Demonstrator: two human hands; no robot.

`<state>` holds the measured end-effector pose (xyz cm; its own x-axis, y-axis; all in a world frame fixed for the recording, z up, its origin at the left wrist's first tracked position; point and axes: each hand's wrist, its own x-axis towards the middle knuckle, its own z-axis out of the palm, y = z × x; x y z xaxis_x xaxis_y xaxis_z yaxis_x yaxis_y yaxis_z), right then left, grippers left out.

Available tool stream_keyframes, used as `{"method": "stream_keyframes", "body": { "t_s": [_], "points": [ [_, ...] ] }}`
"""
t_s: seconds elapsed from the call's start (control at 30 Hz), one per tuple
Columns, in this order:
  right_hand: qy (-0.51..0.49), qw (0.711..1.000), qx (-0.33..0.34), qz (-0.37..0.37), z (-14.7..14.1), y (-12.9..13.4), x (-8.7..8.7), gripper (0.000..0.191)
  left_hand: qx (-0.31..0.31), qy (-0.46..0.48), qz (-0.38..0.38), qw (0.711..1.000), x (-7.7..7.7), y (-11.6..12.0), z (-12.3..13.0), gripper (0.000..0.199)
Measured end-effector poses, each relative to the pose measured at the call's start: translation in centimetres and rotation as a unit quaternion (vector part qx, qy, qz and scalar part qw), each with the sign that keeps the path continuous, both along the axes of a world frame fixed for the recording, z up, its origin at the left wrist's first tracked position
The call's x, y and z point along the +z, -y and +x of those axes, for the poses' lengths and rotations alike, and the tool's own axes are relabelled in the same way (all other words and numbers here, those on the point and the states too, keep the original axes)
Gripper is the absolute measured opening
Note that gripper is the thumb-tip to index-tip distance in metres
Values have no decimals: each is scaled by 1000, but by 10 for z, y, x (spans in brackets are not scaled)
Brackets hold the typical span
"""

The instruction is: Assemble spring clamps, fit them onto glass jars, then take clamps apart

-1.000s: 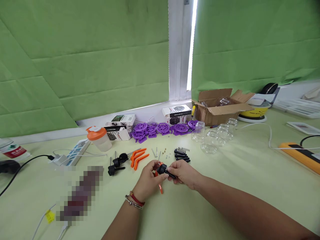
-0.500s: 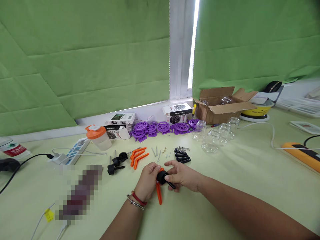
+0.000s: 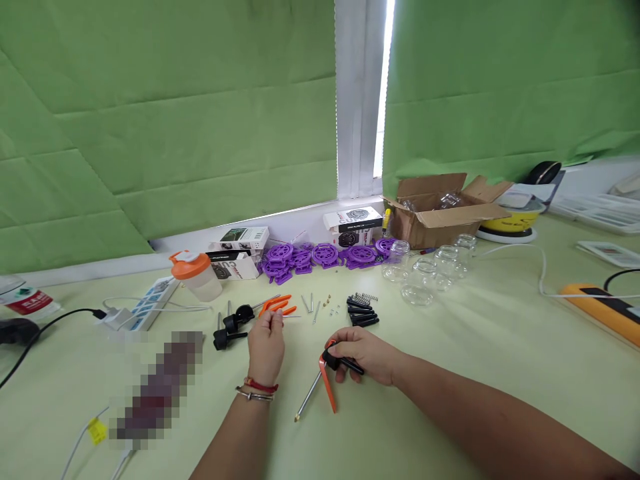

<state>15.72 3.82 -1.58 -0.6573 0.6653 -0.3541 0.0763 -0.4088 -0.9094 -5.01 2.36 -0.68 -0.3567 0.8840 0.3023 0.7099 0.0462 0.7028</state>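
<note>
My right hand (image 3: 367, 353) grips a black plastic part (image 3: 331, 359) with a black arm. An orange lever (image 3: 328, 387) is joined to it and points down. A metal rod (image 3: 309, 395) with a brass-coloured tip slants out toward the lower left. My left hand (image 3: 267, 337) is pinched closed beside the loose orange levers (image 3: 276, 303), partly covering them. A thin metal pin (image 3: 292, 316) sticks out to the right from its fingertips. Left of that hand lie similar black parts with rods (image 3: 227, 333).
Loose metal pins (image 3: 310, 303), springs (image 3: 367, 297) and black tubes (image 3: 363, 315) lie ahead. Behind them are purple frames (image 3: 325, 255), small boxes (image 3: 353, 220), clear glass jars (image 3: 425, 273) and an open carton (image 3: 445, 223). An orange-lidded cup (image 3: 197, 277) and a power strip (image 3: 155, 303) stand left.
My left hand has left the black part and moved left and slightly up, with a thin pin now showing at its fingers. The brass-tipped rod is now in sight. My right hand keeps its hold.
</note>
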Motion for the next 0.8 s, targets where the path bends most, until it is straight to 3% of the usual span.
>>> {"method": "stream_keyframes", "body": {
  "t_s": [0.1,0.3,0.6,0.7,0.8],
  "points": [
    [-2,1000,8,6,1,0,-2,23,10,-142,10,990,-1,-8,4,31],
    [-8,1000,15,10,3,1,-5,26,-37,-361,-120,924,-11,-26,29,31],
    [-5,1000,27,9,3,-1,-2,29,-38,-370,-158,914,-17,-42,32,31],
    [-13,999,30,9,4,-2,-4,30,-41,-360,-157,919,-14,-38,33,27],
    [-32,999,19,-5,5,-2,-5,33,-55,-297,-142,943,-3,-22,36,24]
  ]
}}
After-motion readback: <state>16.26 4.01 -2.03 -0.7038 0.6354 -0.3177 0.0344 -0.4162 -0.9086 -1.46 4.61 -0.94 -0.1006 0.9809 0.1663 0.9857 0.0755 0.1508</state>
